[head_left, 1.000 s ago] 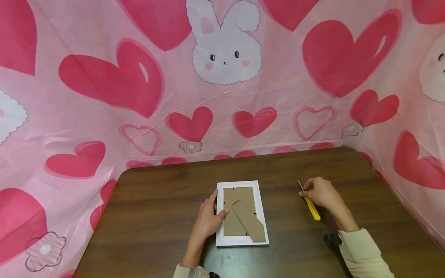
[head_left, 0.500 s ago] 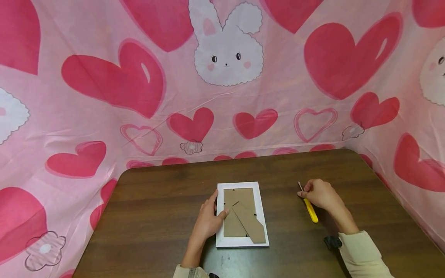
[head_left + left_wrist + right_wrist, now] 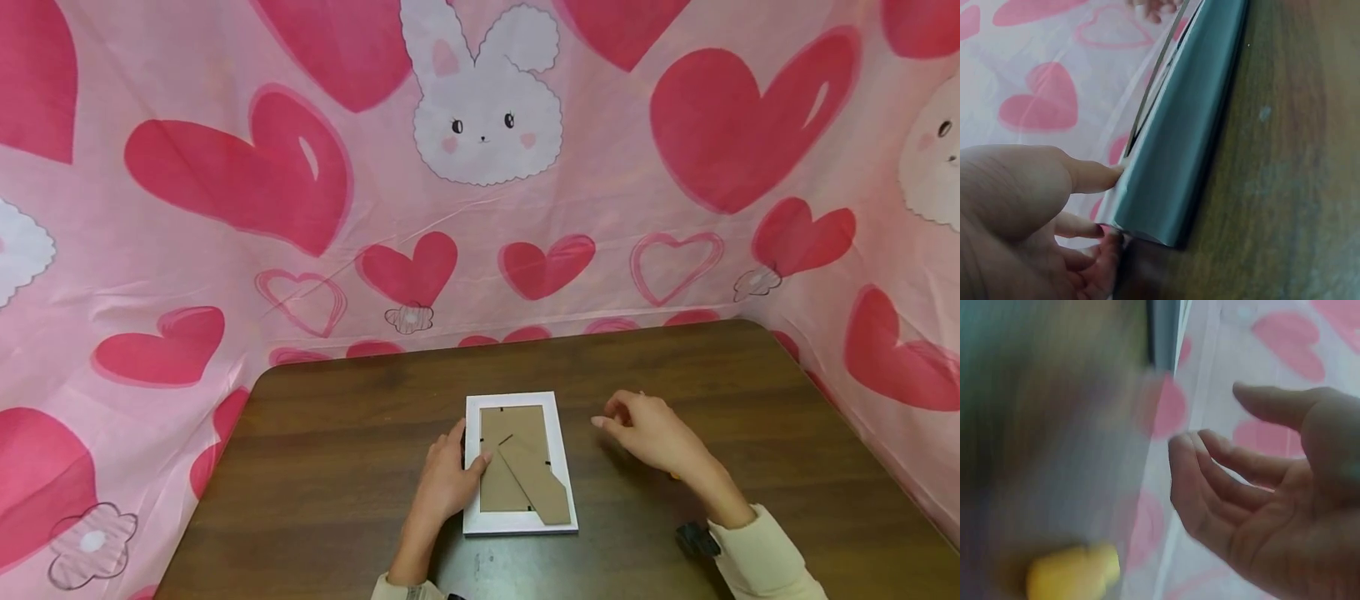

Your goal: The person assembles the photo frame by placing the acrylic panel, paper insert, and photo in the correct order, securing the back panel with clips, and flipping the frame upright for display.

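A white picture frame point(image 3: 517, 523) lies face down on the wooden table, its brown backing board and stand leg upward. My left hand point(image 3: 444, 479) grips its left edge, thumb on the white border. The left wrist view shows that thumb point(image 3: 1094, 177) pressed on the frame point(image 3: 1166, 144), with the other fingers at its side and underneath. My right hand point(image 3: 656, 433) is over the table to the right of the frame, fingers loosely bent and holding nothing. Beneath its wrist is a screwdriver point(image 3: 674, 476), mostly hidden; its yellow handle point(image 3: 1072, 575) is blurred in the right wrist view.
The dark wooden table point(image 3: 337, 433) has rounded far corners. A pink cloth point(image 3: 480, 217) with hearts and rabbits hangs behind it and along both sides. Small dark clips hold the backing board point(image 3: 513, 483) inside the frame.
My right hand has let go of the screwdriver, leaving it on the table, and moved left towards the picture frame. The left hand keeps its grip on the frame, which has stayed in place.
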A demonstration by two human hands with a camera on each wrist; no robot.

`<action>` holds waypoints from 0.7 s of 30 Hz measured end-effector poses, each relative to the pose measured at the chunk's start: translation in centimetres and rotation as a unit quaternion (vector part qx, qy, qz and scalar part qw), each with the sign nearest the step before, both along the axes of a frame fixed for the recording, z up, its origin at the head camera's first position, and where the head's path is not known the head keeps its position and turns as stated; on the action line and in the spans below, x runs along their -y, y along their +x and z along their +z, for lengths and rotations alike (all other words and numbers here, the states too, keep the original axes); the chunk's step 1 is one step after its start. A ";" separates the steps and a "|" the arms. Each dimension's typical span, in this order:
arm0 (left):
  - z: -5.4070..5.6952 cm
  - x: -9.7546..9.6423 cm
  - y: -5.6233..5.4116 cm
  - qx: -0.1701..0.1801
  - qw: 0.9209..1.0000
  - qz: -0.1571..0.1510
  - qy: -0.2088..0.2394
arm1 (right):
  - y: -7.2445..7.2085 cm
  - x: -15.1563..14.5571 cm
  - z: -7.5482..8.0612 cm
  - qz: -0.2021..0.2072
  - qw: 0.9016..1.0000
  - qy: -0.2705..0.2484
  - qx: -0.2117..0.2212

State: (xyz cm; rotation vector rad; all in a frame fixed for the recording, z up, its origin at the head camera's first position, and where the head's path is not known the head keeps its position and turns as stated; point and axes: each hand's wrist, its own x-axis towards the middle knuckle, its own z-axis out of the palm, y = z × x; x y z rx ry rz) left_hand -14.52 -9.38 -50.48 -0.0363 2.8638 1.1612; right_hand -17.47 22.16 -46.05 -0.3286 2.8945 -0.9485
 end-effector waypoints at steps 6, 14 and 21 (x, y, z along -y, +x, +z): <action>1.0 -0.2 0.3 -0.011 0.999 0.009 -0.031 | 0.7 2.9 -0.4 0.034 0.993 -0.079 0.080; 1.9 -0.5 0.6 -0.021 0.999 0.014 -0.045 | 0.8 4.6 -1.5 -0.038 0.957 -0.208 0.197; 1.9 -0.8 0.7 -0.035 0.998 0.012 -0.053 | 0.5 4.6 -2.4 -0.027 0.923 -0.287 0.255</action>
